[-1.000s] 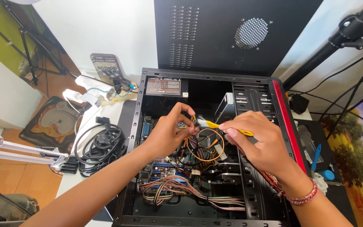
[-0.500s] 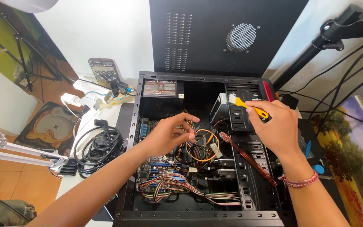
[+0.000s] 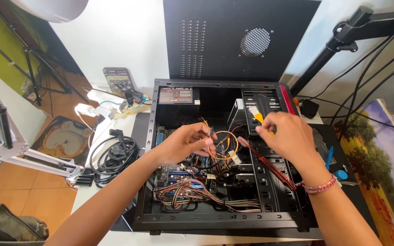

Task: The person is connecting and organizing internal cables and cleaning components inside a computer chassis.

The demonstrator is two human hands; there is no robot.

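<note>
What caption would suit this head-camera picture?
Inside an open computer case, the left hand holds cables while the right hand grips a yellow-handled tool.

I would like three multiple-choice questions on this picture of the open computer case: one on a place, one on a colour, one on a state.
1. Where is the coiled black cable?
A. inside the case
B. on the table, left of the case
C. on the side panel

2. What colour is the tool handle in the right hand?
A. yellow
B. green
C. blue

3. How is the case?
A. shut
B. upright
C. open, lying flat

Answers: 1 B, it lies outside the left wall. 2 A, yellow shows at the fingertips. 3 C, the wires are visible from above while the left hand reaches inside.
</note>
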